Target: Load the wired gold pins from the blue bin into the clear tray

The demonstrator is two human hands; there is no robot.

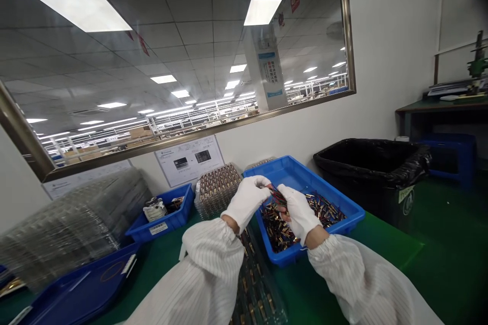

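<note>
My left hand, in a white glove, is closed in a pinch at the thin wires of a small part. Right beside it, my right hand, gloved with bare fingertips showing, is closed around a few small wired parts with red and dark leads. Both hands are above a blue bin holding a heap of small brass-coloured cylindrical parts with wires. Below my left forearm lies a clear plastic tray with similar parts in rows, partly hidden by the sleeve.
Filled clear trays stand behind my left hand. A small blue box holds a jar. Stacked clear trays and a dark blue tray are at left. A black-lined trash bin stands at right.
</note>
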